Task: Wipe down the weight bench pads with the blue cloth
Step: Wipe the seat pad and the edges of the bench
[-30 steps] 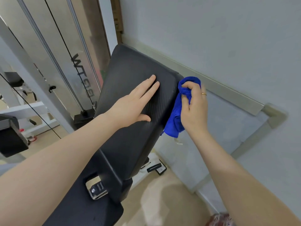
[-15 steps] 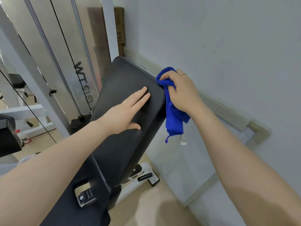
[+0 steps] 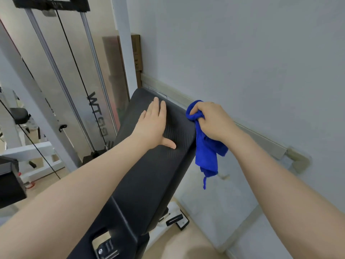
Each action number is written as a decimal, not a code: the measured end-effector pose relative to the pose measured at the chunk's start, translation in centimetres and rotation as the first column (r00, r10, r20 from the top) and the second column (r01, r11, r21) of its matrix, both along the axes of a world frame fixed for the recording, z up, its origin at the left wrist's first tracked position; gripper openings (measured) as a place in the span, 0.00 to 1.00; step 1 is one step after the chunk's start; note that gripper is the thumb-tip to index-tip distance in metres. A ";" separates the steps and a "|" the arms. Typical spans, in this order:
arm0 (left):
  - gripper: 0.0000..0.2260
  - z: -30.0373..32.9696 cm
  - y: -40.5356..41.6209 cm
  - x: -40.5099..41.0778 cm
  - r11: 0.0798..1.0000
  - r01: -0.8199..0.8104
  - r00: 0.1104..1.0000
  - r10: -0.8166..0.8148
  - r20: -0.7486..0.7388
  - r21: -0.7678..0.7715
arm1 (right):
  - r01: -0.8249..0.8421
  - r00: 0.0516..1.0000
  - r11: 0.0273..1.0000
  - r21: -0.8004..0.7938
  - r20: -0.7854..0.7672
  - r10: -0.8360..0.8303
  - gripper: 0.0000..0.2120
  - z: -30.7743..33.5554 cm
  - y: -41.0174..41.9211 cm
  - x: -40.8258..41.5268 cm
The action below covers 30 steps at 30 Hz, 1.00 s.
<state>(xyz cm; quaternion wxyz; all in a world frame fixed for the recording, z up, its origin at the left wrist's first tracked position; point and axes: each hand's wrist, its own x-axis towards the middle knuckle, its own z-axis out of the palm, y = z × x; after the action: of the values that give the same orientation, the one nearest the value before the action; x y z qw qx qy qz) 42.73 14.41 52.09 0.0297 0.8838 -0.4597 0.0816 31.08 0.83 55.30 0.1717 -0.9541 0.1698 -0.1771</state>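
A black padded backrest (image 3: 158, 171) of the weight bench slopes up from the lower left toward the wall. My left hand (image 3: 153, 126) lies flat on the pad's upper part, fingers spread and holding nothing. My right hand (image 3: 211, 120) is shut on a bunched blue cloth (image 3: 207, 152) pressed against the pad's right edge near its top corner. The rest of the cloth hangs down beside the pad. The seat pad is mostly out of view at the bottom left.
A pale wall with a beige rail (image 3: 261, 139) runs close along the bench's right side. A cable machine with steel guide rods and black cables (image 3: 78, 77) stands to the left. The bench's white foot (image 3: 175, 219) rests on the tan floor.
My right hand has carried the cloth up along the pad's right edge toward the top corner. My left hand has slid a little higher on the pad.
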 end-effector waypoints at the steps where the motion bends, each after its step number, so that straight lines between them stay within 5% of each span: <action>1: 0.59 0.1 -0.3 0.5 0.999 -0.042 0.999 0.042 -0.031 0.019 | -0.002 1.000 1.000 -0.011 -0.023 0.002 0.17 0.5 -0.2 1.1; 7: 0.62 -0.6 -0.3 1.9 0.997 -0.010 0.960 -0.010 -0.280 -0.071 | -0.039 0.996 0.993 -0.113 -0.084 0.029 0.20 0.9 -0.9 5.5; 15: 0.61 -1.6 0.4 2.0 0.977 0.048 0.953 -0.108 -0.282 -0.209 | -0.027 1.000 0.999 -0.027 -0.003 0.027 0.16 0.7 0.8 -0.2; 30: 0.57 -2.1 0.7 2.8 0.964 0.062 0.948 -0.138 -0.286 -0.260 | -0.086 0.996 0.995 -0.047 -0.008 0.086 0.13 1.3 -0.7 5.2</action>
<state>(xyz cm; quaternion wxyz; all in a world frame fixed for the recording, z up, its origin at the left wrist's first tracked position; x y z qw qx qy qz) 45.51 15.14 50.00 0.2137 0.8506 -0.4805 0.0007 36.26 0.15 56.63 0.1559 -0.9648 0.1250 -0.1710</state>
